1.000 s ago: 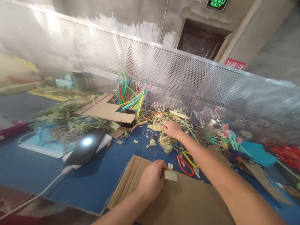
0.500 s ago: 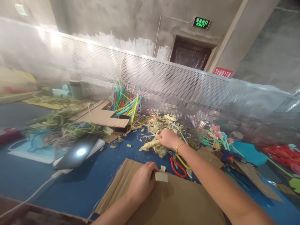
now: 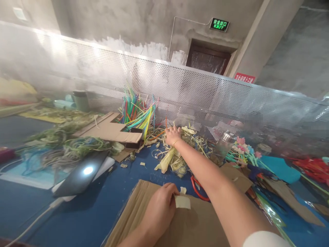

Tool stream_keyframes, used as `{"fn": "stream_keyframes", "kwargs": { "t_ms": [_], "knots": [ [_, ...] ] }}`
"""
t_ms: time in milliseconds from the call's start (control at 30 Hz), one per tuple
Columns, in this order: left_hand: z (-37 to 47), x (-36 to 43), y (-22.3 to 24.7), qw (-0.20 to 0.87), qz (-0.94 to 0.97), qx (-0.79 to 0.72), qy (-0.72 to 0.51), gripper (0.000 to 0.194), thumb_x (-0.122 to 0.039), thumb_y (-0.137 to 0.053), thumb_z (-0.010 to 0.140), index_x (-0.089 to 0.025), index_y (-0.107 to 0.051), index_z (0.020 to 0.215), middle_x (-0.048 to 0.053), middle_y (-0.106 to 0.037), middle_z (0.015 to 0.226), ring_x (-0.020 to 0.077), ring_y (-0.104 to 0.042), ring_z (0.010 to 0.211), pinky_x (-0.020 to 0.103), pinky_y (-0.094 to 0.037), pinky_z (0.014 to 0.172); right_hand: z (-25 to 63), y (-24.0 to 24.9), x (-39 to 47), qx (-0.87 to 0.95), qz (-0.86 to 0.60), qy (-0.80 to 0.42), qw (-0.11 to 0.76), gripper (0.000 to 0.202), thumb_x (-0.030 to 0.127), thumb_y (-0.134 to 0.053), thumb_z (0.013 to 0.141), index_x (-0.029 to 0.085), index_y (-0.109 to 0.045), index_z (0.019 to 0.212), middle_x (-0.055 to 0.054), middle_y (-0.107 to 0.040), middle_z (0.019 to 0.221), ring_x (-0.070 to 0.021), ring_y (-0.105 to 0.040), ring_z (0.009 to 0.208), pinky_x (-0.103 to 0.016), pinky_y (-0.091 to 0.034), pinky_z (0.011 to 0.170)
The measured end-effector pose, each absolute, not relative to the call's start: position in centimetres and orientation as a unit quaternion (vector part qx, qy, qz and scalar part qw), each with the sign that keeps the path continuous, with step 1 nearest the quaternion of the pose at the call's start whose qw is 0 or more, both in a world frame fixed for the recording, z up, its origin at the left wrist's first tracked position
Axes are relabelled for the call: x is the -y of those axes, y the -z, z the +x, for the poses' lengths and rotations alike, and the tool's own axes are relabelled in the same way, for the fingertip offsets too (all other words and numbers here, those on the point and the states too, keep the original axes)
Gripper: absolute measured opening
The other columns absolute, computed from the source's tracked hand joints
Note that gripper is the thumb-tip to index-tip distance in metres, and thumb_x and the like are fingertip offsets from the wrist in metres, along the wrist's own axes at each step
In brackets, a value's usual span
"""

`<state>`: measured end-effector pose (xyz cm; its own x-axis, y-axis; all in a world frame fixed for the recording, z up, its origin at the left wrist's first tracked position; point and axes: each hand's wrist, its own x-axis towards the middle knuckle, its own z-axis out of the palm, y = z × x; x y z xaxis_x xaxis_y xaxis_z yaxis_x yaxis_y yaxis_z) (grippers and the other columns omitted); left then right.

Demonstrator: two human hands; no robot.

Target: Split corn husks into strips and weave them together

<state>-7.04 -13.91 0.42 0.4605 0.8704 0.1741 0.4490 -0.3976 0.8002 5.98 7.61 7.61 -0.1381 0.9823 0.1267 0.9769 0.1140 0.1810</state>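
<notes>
My left hand (image 3: 163, 207) is closed above a brown cardboard sheet (image 3: 197, 223), its fingertips pinched on a short pale strip (image 3: 183, 202) that sticks out to the right. Farther away, my right hand (image 3: 173, 135) reaches over a heap of pale, dried-looking husks and strips (image 3: 180, 161). Its fingers are spread, and nothing shows held in them. A broad pale husk piece (image 3: 166, 160) hangs from the heap just below that hand. Red scissor handles (image 3: 197, 188) lie partly hidden beneath my right forearm.
Coloured pipe-like stems (image 3: 137, 109) stand behind a cut cardboard piece (image 3: 105, 128). At left lie tangled green-grey strands (image 3: 74, 151) and a phone (image 3: 82, 171) with its light on. A glass bottle (image 3: 226, 142) and paper-like flowers (image 3: 243, 147) stand right. A perforated metal screen (image 3: 164, 82) closes the back.
My right hand has moved farther back and slightly left over the heap, and its fingers have gone from closed to spread. My left hand still pinches the pale strip.
</notes>
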Motion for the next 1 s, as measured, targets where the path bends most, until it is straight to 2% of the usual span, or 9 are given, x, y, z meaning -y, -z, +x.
{"fn": "stream_keyframes", "kwargs": {
  "t_ms": [100,267,400,533,667,733,833,900,1000],
  "knots": [
    [-7.1,13.9,-0.6,0.350,0.785,-0.420,-0.293,0.033,0.004,-0.038,0.068,-0.021,-0.057,0.078,0.003,-0.064,0.088,0.0181,-0.060,0.086,0.025,-0.039,0.073,4.7,-6.6,-7.1,-0.753,0.652,-0.074,0.053,0.057,0.039,-0.058,0.081,0.013,-0.051,0.132,-0.025,-0.042,0.139,-0.0419,-0.040,0.126,-0.062,-0.032,0.097],
    [-7.2,13.8,-0.4,0.344,0.799,-0.416,-0.264,0.034,0.004,-0.037,0.071,-0.022,-0.057,0.081,0.004,-0.064,0.090,0.0183,-0.060,0.086,0.025,-0.038,0.072,4.1,-5.7,-3.2,-0.830,0.548,-0.014,0.107,0.036,0.033,-0.051,0.085,0.026,-0.064,0.118,-0.008,-0.054,0.135,-0.0297,-0.051,0.119,-0.047,-0.038,0.099],
    [-7.1,13.7,0.0,0.338,0.810,-0.403,-0.259,0.032,0.002,-0.037,0.074,-0.022,-0.057,0.080,0.004,-0.064,0.089,0.0180,-0.060,0.083,0.026,-0.037,0.069,5.5,-6.9,1.7,-0.883,0.460,-0.043,0.076,0.037,0.021,-0.049,0.083,0.038,-0.068,0.111,0.006,-0.048,0.143,-0.0345,-0.037,0.131,-0.056,-0.030,0.102],
    [-7.1,13.9,-0.1,0.324,0.818,-0.400,-0.255,0.030,0.002,-0.038,0.073,-0.021,-0.056,0.079,0.004,-0.064,0.087,0.0177,-0.059,0.079,0.026,-0.036,0.067,8.7,-9.2,4.8,-0.859,0.501,-0.106,0.010,0.034,0.015,-0.047,0.084,0.026,-0.070,0.107,-0.004,-0.064,0.122,-0.0250,-0.054,0.115,-0.041,-0.037,0.098],
    [-7.1,13.9,-0.3,0.308,0.821,-0.407,-0.255,0.029,0.001,-0.039,0.072,-0.021,-0.056,0.079,0.004,-0.064,0.089,0.0177,-0.058,0.079,0.026,-0.035,0.066,13.0,-10.1,3.8,-0.691,0.703,-0.168,0.000,0.038,0.033,-0.036,0.094,0.012,-0.068,0.099,-0.016,-0.069,0.096,-0.0255,-0.064,0.093,-0.036,-0.045,0.081],
    [-7.1,13.9,-0.3,0.301,0.820,-0.413,-0.258,0.029,0.000,-0.040,0.070,-0.022,-0.056,0.080,0.003,-0.064,0.088,0.0179,-0.058,0.080,0.026,-0.035,0.067,14.5,-9.5,2.1,-0.624,0.767,-0.147,0.021,0.047,0.046,-0.039,0.092,0.010,-0.067,0.103,-0.019,-0.067,0.101,-0.0298,-0.063,0.099,-0.039,-0.045,0.083],
    [-7.1,13.8,-0.2,0.294,0.819,-0.417,-0.261,0.031,0.001,-0.041,0.066,-0.022,-0.056,0.080,0.002,-0.064,0.087,0.0181,-0.058,0.082,0.026,-0.036,0.069,15.2,-7.5,-0.6,-0.589,0.804,-0.080,0.003,0.072,0.058,-0.058,0.077,0.010,-0.051,0.130,-0.023,-0.055,0.126,-0.0330,-0.058,0.111,-0.040,-0.045,0.088],
    [-7.1,13.8,-0.1,0.289,0.818,-0.420,-0.264,0.031,0.000,-0.040,0.067,-0.022,-0.056,0.082,0.002,-0.064,0.087,0.0181,-0.059,0.083,0.026,-0.036,0.069,14.8,-6.2,-1.9,-0.594,0.803,-0.036,-0.020,0.083,0.052,-0.068,0.068,0.013,-0.044,0.138,-0.023,-0.049,0.133,-0.0321,-0.059,0.108,-0.038,-0.047,0.086],
    [-7.1,13.7,-0.2,0.281,0.820,-0.425,-0.262,0.032,0.000,-0.038,0.070,-0.022,-0.057,0.083,0.002,-0.064,0.088,0.0181,-0.059,0.084,0.027,-0.035,0.069,14.0,-5.5,-3.2,-0.609,0.792,-0.013,-0.045,0.059,0.033,-0.069,0.068,0.019,-0.058,0.124,-0.018,-0.056,0.126,-0.0282,-0.064,0.098,-0.032,-0.049,0.078]
  ]
}}
